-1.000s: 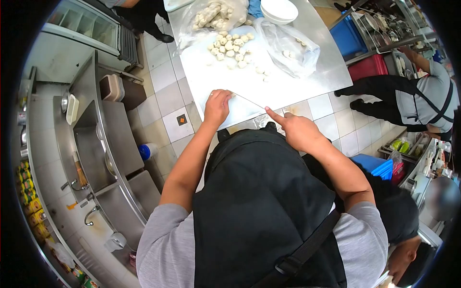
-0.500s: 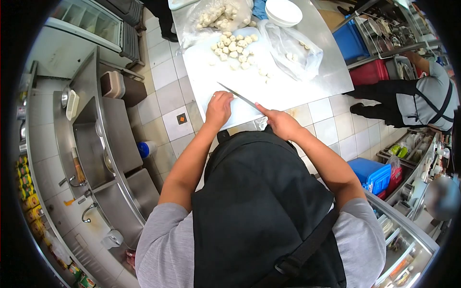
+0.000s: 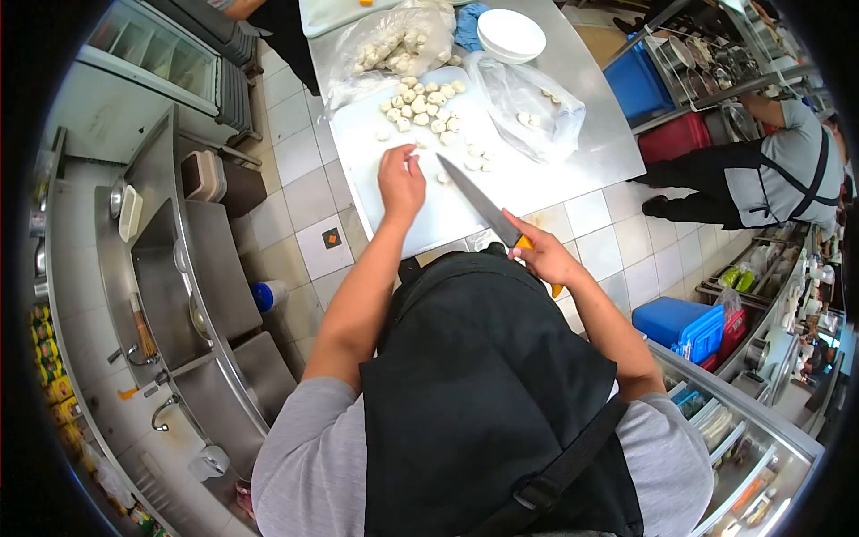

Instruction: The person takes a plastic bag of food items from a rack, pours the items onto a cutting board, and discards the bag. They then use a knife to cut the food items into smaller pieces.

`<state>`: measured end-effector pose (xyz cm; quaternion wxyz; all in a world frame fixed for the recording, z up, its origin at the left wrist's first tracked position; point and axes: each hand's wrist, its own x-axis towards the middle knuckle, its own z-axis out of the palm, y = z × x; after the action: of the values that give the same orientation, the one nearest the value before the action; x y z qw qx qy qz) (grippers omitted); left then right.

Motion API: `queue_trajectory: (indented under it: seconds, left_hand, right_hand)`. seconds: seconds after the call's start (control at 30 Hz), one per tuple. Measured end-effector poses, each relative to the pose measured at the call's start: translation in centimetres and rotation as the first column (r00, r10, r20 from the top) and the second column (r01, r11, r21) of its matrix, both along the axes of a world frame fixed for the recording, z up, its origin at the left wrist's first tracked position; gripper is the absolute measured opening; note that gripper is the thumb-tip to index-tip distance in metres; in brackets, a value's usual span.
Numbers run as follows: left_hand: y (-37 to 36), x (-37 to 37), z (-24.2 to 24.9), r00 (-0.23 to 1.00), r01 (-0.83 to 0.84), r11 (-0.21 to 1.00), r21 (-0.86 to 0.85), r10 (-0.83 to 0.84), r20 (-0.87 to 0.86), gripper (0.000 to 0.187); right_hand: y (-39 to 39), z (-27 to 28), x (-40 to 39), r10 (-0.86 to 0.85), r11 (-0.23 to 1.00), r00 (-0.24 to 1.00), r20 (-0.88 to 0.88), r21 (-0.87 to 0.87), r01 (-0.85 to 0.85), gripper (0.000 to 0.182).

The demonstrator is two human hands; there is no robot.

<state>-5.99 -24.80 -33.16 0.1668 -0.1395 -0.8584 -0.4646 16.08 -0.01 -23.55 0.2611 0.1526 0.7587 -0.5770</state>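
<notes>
My right hand [image 3: 540,256] grips a large knife [image 3: 479,202] by its orange handle, the blade pointing up over the white cutting board [image 3: 367,134]. My left hand [image 3: 400,180] reaches forward over the board, fingers curled, just short of a few loose white balls [image 3: 477,157]. A bigger pile of the same white balls [image 3: 420,100] lies further up the board. Whether the left hand holds one I cannot see.
A clear bag of balls [image 3: 389,45], a second nearly empty bag [image 3: 528,98] and stacked white bowls [image 3: 510,34] sit on the steel table [image 3: 601,134]. Steel sinks [image 3: 170,286] run along the left. A person in grey and black [image 3: 761,179] stands at shelves, right.
The right hand went from pointing to gripping the knife, then drew back so the orange handle shows. The left hand moved forward from the board's near edge toward the loose balls.
</notes>
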Motion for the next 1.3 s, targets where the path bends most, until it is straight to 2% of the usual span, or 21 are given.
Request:
queue_trajectory:
  seconds: [0.03, 0.07, 0.13, 0.2, 0.3, 0.37, 0.4, 0.43, 0.5, 0.53, 0.57, 0.63, 0.7, 0.77, 0.83, 0.97, 1.03, 1.07, 1.13, 1.23, 1.3]
  left_hand:
    - [-0.6, -1.3, 0.3, 0.999, 0.036, 0.999, -0.022, -0.036, 0.021, 0.025]
    - [-1.0, -2.6, 0.4, 0.995, 0.09, 0.994, -0.057, -0.088, 0.038, 0.026]
    - [-1.5, -5.2, 0.1, 0.989, 0.146, 0.985, -0.092, -0.141, 0.054, 0.027]
    - [-1.9, -7.1, -0.6, 0.915, 0.399, 0.88, -0.259, -0.398, 0.056, 0.03]
    - [-1.5, -6.8, 0.7, 0.899, 0.437, 0.841, -0.318, -0.409, 0.156, 0.03]
    - [-1.7, -6.4, 0.6, 0.91, 0.414, 0.857, -0.308, -0.383, 0.156, 0.03]
    - [-1.8, -6.0, 0.6, 0.919, 0.393, 0.87, -0.298, -0.361, 0.159, 0.03]
    - [-2.1, -5.4, 0.5, 0.916, 0.4, 0.865, -0.302, -0.367, 0.162, 0.03]
    - [-2.8, -3.8, 0.2, 0.942, 0.321, 0.914, -0.249, -0.281, 0.183, 0.028]
    - [-3.0, -2.7, 0.2, 0.94, 0.328, 0.91, -0.253, -0.288, 0.183, 0.028]
    - [-3.3, -1.2, 0.1, 0.946, 0.303, 0.927, -0.22, -0.265, 0.187, 0.028]
    - [-3.8, 1.1, -0.3, 0.952, 0.272, 0.943, -0.192, -0.234, 0.197, 0.027]
    - [-4.3, 2.9, -0.8, 0.952, 0.264, 0.96, -0.093, -0.244, 0.182, 0.026]
    - [-4.5, 3.4, -0.8, 0.963, 0.245, 0.964, -0.101, -0.231, 0.138, 0.024]
    - [-4.6, 3.4, -0.8, 0.973, 0.213, 0.976, -0.037, -0.209, 0.097, 0.021]
    - [-4.9, 3.0, -1.4, 0.964, 0.25, 0.968, 0.004, -0.249, 0.097, 0.02]
    - [-5.2, 2.9, -2.2, 0.962, 0.262, 0.964, -0.043, -0.257, 0.087, 0.02]
    - [-5.1, 2.9, -2.2, 0.964, 0.256, 0.966, -0.04, -0.252, 0.089, 0.02]
    - [-5.0, 3.0, -2.1, 0.964, 0.253, 0.964, -0.082, -0.258, -0.063, 0.018]
    - [-4.8, 3.0, -1.7, 0.957, 0.245, 0.964, -0.106, -0.257, -0.131, 0.016]
    - [-4.7, 2.9, -1.6, 0.961, 0.243, 0.963, -0.117, -0.256, -0.107, 0.015]
  right_hand:
    - [-0.2, 0.1, 0.2, 0.088, 0.996, 0.995, -0.054, 0.039, -0.086, 0.084]
    - [-0.2, -0.9, 0.3, 0.159, 0.987, 0.971, -0.181, 0.041, -0.154, 0.082]
    - [-0.1, -1.8, 0.5, 0.201, 0.979, 0.97, -0.138, 0.051, -0.196, 0.082]
    - [0.0, -2.2, 0.7, 0.245, 0.969, 0.965, -0.09, 0.06, -0.241, 0.082]
    - [0.5, -2.7, 0.9, 0.189, 0.979, 0.97, -0.15, 0.108, -0.174, 0.084]
    - [0.8, -1.6, 0.4, -0.018, 0.998, 0.999, 0.036, 0.066, 0.015, 0.083]
    - [1.3, -3.7, 0.9, -0.097, 0.995, 0.995, -0.029, 0.013, 0.098, 0.085]
    - [1.3, -3.4, 0.8, -0.105, 0.994, 0.994, -0.027, 0.008, 0.105, 0.085]
    - [1.4, -2.5, 0.4, -0.096, 0.988, 0.994, -0.054, 0.118, 0.102, 0.085]
    - [1.7, -6.5, 1.1, 0.088, 0.935, 0.879, -0.468, 0.344, 0.09, 0.083]
    - [1.0, -4.6, 0.7, 0.081, 0.936, 0.88, -0.467, 0.339, 0.093, 0.083]
    - [-0.4, -0.9, -0.1, 0.084, 0.913, 0.987, -0.139, 0.407, -0.02, 0.082]
    - [-1.5, -0.5, -0.6, 0.126, 0.899, 0.984, -0.128, 0.435, -0.058, 0.078]
    - [-1.6, -1.4, -0.9, 0.169, 0.878, 0.978, -0.12, 0.469, -0.095, 0.076]
    - [-2.0, -2.9, -1.3, 0.318, 0.776, 0.923, -0.214, 0.618, -0.124, 0.067]
    - [-3.2, -1.3, -3.2, 0.345, 0.756, 0.919, -0.19, 0.637, -0.152, 0.054]
    - [-3.7, -1.1, -4.6, 0.402, 0.682, 0.915, 0.02, 0.66, -0.314, 0.043]
    - [-4.0, -0.4, -5.0, 0.407, 0.679, 0.913, 0.024, 0.661, -0.32, 0.043]
    - [-4.4, 1.4, -5.9, 0.441, 0.621, 0.894, 0.083, 0.691, -0.371, 0.037]
    - [-4.7, 3.7, -6.4, 0.535, 0.55, 0.839, 0.101, 0.712, -0.436, 0.039]
    - [-4.9, 5.5, -6.5, 0.562, 0.522, 0.82, 0.109, 0.723, -0.453, 0.038]
